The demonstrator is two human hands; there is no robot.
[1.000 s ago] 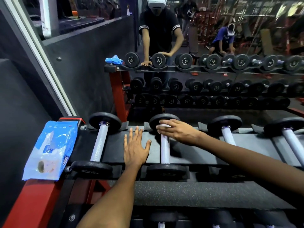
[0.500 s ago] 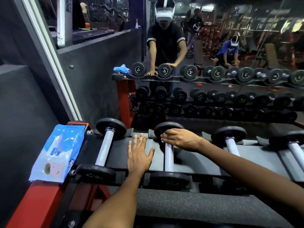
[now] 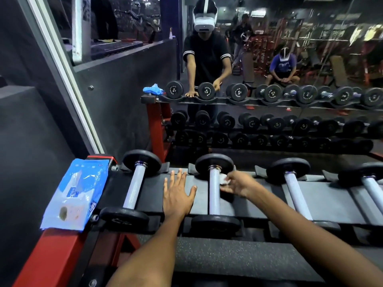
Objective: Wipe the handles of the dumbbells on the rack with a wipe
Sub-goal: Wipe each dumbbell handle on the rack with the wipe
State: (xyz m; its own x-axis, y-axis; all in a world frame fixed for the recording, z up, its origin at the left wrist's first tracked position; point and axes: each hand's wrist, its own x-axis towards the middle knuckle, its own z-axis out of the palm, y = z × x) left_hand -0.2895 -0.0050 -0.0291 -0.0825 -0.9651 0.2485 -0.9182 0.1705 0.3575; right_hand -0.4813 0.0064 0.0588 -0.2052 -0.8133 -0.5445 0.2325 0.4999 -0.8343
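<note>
Matt black rubber, pale knurled metal, glossy blue plastic.

The dumbbell handles (image 3: 214, 193) look like pale metal with a fine, rough knurl; their end plates (image 3: 214, 164) are matt black. The rack (image 3: 149, 193) tray under them is dull black, its frame glossy red paint. Left of the rack, the wipes pack (image 3: 75, 193) is shiny, crinkled blue plastic. The wipe (image 3: 224, 179) looks like soft white cloth.

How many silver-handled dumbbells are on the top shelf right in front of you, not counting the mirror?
4. Leftmost dumbbell beside the blue wipes pack; second dumbbell by the right hand holding the white wipe; third dumbbell; fourth dumbbell cut off at the right edge. More may lie beyond.
</note>
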